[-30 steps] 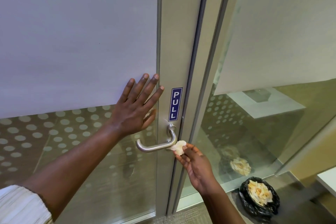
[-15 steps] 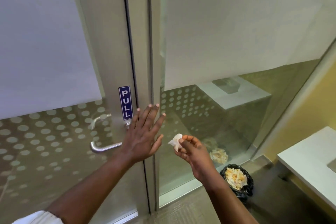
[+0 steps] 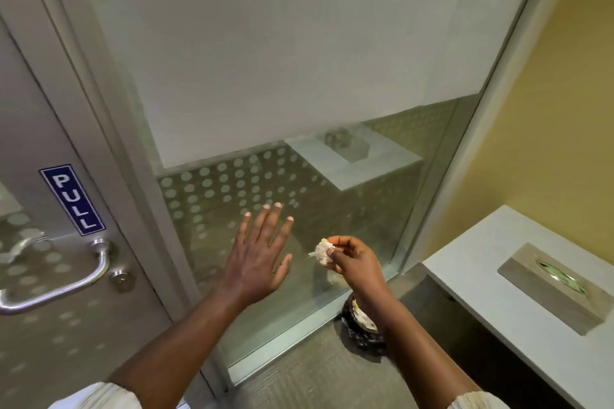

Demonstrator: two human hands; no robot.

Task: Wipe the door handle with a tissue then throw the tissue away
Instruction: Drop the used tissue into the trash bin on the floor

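My right hand [image 3: 352, 259] has the tissue [image 3: 323, 251] pinched between thumb and fingertips, crumpled, sticking out toward my left hand [image 3: 257, 259]. Left hand is flat, fingers spread, holding nothing, just beside the right. Can't tell if the palm touches the glass panel [image 3: 299, 192] or hovers in front of it.

The door handle [image 3: 56, 282] is well off to the left of both hands, nothing on it. I read the wipe as finished; only the throw-away is left.

The bin [image 3: 360, 329] sits on the floor below my right wrist, against the foot of the glass. My forearm covers most of it; I only see a slice of black liner and some pale paper inside.

Risks from here:
- Light grip. The tissue is held by a small corner, so a quick swing down could shake it loose before it's over the bin.
- Blind drop. The bin mouth is hidden under my arm, so letting go from up here could miss and land on the floor.
- The bin looks fairly full, so the wad may roll off the heap.
- The table [image 3: 531, 302] is close on the outer side of my right hand. A wide swing clips its edge.

My call: lower the hand to the rim, then let go.
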